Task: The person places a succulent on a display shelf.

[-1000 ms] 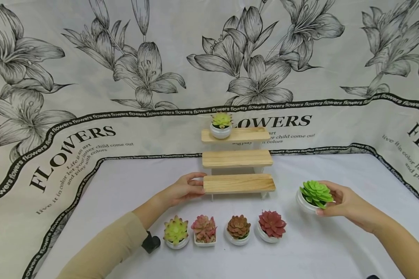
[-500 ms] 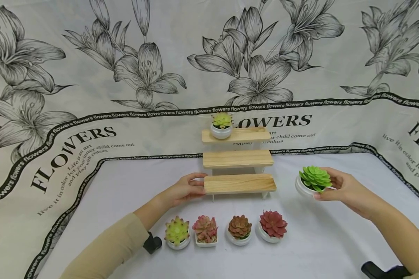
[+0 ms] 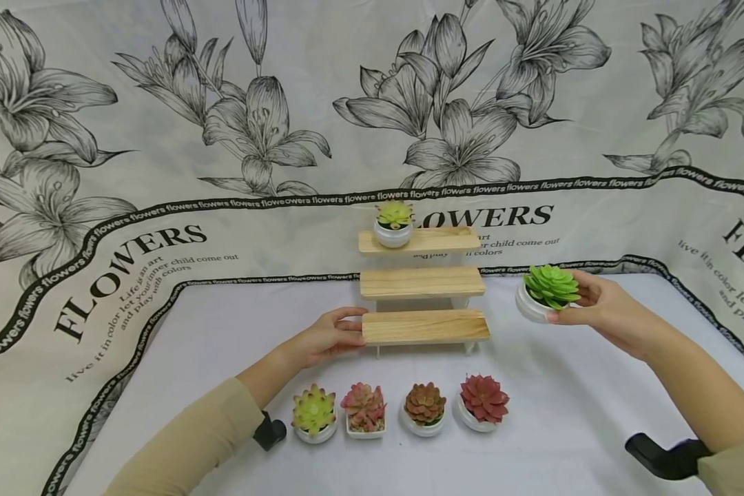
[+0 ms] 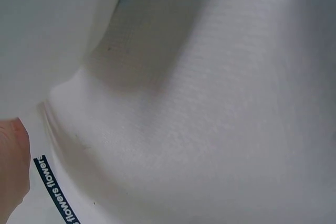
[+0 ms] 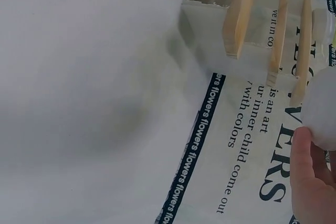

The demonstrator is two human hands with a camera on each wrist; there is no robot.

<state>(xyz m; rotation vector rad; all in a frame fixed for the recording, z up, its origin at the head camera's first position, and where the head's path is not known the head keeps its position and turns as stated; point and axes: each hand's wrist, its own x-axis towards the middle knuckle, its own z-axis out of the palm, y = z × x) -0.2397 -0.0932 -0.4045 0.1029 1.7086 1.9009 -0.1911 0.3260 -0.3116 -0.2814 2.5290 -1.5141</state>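
My right hand (image 3: 614, 313) holds up a bright green succulent (image 3: 552, 286) in a round white pot (image 5: 323, 108), thumb and fingers around the pot's side. It hangs in the air to the right of a three-step wooden display stand (image 3: 424, 327), about level with the middle step. At the lowest step's left end, my left hand (image 3: 328, 339) grips the board's edge with thumb and fingers. On the top step, toward the left, sits a yellow-green succulent (image 3: 393, 224) in a white pot. The left wrist view shows only a fingertip (image 4: 13, 163) beside a pale blurred surface.
In front of the stand stands a row of potted succulents: yellow-green (image 3: 313, 410), pink (image 3: 364, 408), brown (image 3: 424, 405) and dark red (image 3: 483, 399). A white cloth (image 3: 471, 468) covers the table. Behind rises a flower-printed backdrop (image 3: 285, 234).
My right hand has lifted the green succulent higher and moved it slightly left and away from me. The left hand keeps its grip on the stand.
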